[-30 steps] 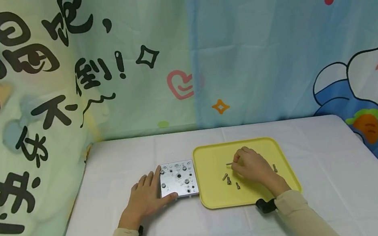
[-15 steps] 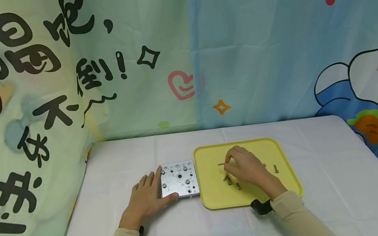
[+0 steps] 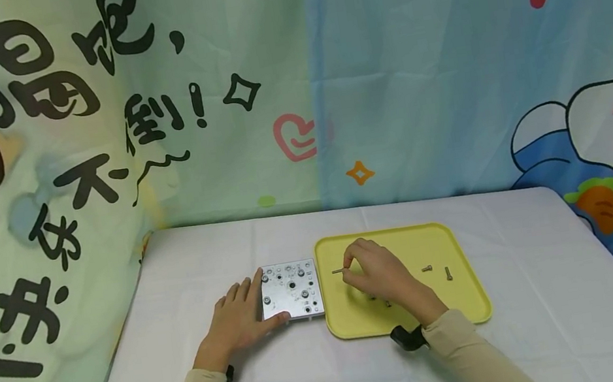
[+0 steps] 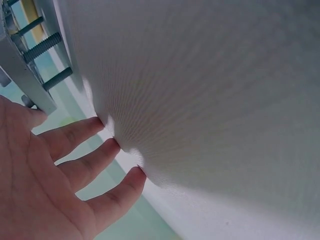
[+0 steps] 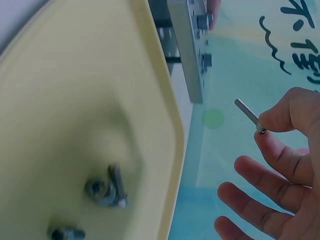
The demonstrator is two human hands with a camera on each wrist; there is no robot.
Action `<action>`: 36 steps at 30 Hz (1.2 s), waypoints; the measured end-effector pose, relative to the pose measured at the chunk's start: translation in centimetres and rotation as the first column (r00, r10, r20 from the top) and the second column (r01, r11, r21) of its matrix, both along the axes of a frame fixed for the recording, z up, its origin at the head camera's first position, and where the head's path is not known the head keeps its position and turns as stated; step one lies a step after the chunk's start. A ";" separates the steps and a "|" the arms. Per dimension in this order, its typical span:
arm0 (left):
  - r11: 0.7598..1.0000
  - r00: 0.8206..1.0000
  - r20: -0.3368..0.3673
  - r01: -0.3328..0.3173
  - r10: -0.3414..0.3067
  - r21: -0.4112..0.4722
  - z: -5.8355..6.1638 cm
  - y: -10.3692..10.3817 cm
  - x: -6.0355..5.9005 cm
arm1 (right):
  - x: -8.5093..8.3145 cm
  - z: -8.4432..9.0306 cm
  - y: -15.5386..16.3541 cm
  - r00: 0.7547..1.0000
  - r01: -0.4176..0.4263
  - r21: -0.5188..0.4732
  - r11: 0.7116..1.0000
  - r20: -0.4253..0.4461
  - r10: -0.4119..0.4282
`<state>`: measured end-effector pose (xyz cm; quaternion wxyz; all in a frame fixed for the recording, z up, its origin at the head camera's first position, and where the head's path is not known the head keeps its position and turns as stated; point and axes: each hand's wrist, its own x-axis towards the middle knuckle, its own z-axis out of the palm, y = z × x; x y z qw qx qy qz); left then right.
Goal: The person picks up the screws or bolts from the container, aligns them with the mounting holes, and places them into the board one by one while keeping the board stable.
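Wrist view — screw (image 5: 247,114) thread visible.

Matt metal plate (image 3: 291,289), threaded steel screw (image 5: 248,115), smooth yellow plastic tray (image 3: 464,289)

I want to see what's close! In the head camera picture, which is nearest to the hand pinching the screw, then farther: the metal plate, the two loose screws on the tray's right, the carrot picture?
From the right hand:
1. Two loose screws, on the tray, to its right; metal plate, to its left: too close to rank.
2. Carrot picture, far right on the curtain.
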<state>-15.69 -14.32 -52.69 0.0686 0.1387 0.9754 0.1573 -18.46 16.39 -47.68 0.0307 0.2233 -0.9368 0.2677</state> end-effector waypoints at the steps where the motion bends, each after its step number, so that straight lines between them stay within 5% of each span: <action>1: 1.000 1.000 0.001 0.000 0.000 0.000 0.0 0.0 0.0 | 0.0 0.0 -0.3 1.000 -0.005 0.002 1.000 -0.003 0.005; 36: 1.000 1.000 -0.001 0.004 -0.004 -0.007 0.3 -0.1 0.0 | -1.1 -1.4 -4.7 0.992 -0.110 0.085 0.990 -0.048 0.114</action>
